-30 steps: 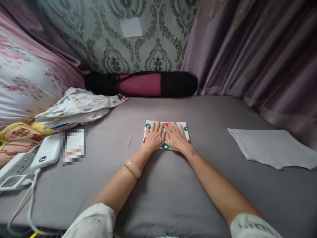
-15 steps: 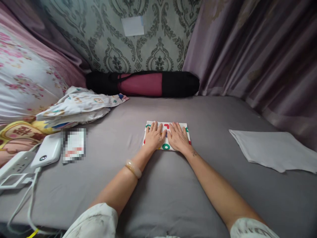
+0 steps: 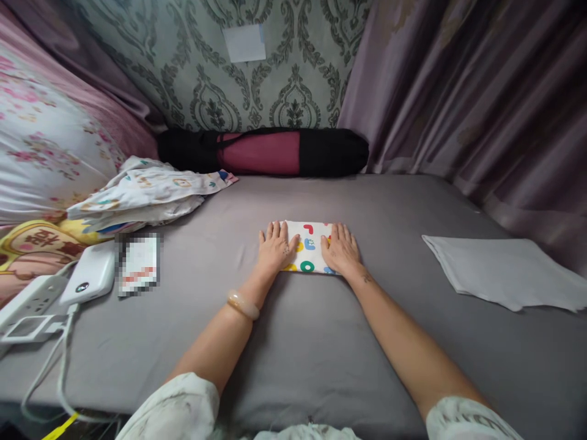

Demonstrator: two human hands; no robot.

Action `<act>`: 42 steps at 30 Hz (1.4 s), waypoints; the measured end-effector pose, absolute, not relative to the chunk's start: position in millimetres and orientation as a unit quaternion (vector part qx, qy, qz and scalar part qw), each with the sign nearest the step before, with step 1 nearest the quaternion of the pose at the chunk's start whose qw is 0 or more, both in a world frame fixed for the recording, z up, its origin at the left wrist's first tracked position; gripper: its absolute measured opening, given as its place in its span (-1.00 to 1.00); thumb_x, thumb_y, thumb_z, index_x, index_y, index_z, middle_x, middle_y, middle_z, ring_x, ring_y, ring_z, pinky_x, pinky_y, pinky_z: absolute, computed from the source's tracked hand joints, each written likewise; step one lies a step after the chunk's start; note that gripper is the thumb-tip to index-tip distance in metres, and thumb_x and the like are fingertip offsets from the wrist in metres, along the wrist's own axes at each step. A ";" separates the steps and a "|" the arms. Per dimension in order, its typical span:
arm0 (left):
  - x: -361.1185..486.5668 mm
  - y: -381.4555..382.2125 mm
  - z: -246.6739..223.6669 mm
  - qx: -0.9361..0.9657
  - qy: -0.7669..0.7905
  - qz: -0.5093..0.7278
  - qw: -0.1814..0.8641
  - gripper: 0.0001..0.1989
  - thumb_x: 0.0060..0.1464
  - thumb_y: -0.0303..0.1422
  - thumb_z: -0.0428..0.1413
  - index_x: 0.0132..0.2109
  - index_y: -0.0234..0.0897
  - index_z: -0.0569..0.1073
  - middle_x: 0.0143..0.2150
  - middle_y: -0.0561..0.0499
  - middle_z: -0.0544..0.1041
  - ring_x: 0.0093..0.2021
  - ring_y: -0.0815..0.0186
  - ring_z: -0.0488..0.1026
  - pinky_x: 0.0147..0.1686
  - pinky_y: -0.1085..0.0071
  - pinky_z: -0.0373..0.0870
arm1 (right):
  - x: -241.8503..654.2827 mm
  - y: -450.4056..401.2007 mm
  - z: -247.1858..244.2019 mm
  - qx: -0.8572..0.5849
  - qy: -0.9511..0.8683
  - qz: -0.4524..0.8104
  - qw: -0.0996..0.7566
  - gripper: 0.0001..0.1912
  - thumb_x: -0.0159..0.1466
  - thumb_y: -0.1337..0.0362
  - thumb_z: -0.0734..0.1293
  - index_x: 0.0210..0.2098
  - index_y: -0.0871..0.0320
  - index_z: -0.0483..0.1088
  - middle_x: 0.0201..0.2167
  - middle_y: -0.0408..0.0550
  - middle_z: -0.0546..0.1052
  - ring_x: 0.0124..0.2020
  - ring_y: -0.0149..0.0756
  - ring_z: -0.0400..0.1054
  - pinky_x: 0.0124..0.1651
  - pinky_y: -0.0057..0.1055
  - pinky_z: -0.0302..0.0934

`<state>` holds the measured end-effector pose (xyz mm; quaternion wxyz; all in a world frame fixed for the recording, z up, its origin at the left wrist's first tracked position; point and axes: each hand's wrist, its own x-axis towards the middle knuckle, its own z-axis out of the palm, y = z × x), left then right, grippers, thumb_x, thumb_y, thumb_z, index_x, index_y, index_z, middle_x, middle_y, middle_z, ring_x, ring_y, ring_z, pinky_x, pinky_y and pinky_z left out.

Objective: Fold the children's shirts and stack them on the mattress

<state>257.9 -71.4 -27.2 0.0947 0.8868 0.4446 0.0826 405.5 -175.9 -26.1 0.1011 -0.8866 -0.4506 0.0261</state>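
Note:
A folded white cloth (image 3: 308, 247) with colourful printed shapes lies flat on the grey bed sheet (image 3: 293, 342), in the middle of the head view. My left hand (image 3: 276, 245) rests palm down on its left edge, fingers stretched forward and the thumb reaching over the print. On the right edge lies my right hand (image 3: 342, 247), also flat with its fingers extended. The print between the two hands is uncovered. A pale bangle circles my left wrist.
A black and maroon rolled bag (image 3: 259, 153) lies along the wall. At left are crumpled printed clothes (image 3: 147, 189), a white power bank (image 3: 89, 275), a power strip (image 3: 34, 299) with cables and a blurred packet (image 3: 139, 264). A grey-white cloth (image 3: 504, 272) lies at right.
My hands have moved apart, from the middle of the folded cloth out to its left and right edges. More of the print shows between them. The view has shifted slightly.

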 end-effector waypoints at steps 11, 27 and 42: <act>267.3 -117.1 -20.0 0.913 0.387 0.131 0.000 -0.41 0.33 -0.24 -0.31 0.33 -0.54 0.15 0.40 -0.32 0.10 0.43 0.03 -0.09 0.36 -0.01 -0.21 | 377.9 -179.7 -17.7 -0.825 -0.544 -0.065 0.141 -0.40 0.39 0.26 0.00 0.35 0.42 0.04 0.39 0.19 0.05 0.41 -0.08 -0.18 0.39 -0.08 -0.34; 269.0 -123.4 -25.9 0.912 0.397 0.076 0.063 -0.43 0.31 -0.27 -0.26 0.35 -0.50 0.14 0.40 -0.30 0.09 0.42 0.01 -0.05 0.35 -0.02 -0.14 | 373.6 -178.4 -27.9 -0.837 -0.534 0.020 0.118 -0.40 0.40 0.23 -0.03 0.37 0.37 0.02 0.41 0.12 0.01 0.42 -0.12 -0.21 0.39 -0.11 -0.32; 266.0 -74.8 -30.2 0.902 0.419 0.070 0.074 -0.29 0.30 -0.05 -0.31 0.38 -0.51 0.06 0.42 -0.30 0.03 0.43 -0.04 -0.10 0.35 -0.01 -0.17 | 410.4 -175.2 -27.4 -0.858 -0.503 0.035 0.097 -0.33 0.42 0.11 -0.10 0.38 0.41 -0.05 0.41 0.17 0.01 0.41 -0.04 -0.17 0.39 -0.04 -0.28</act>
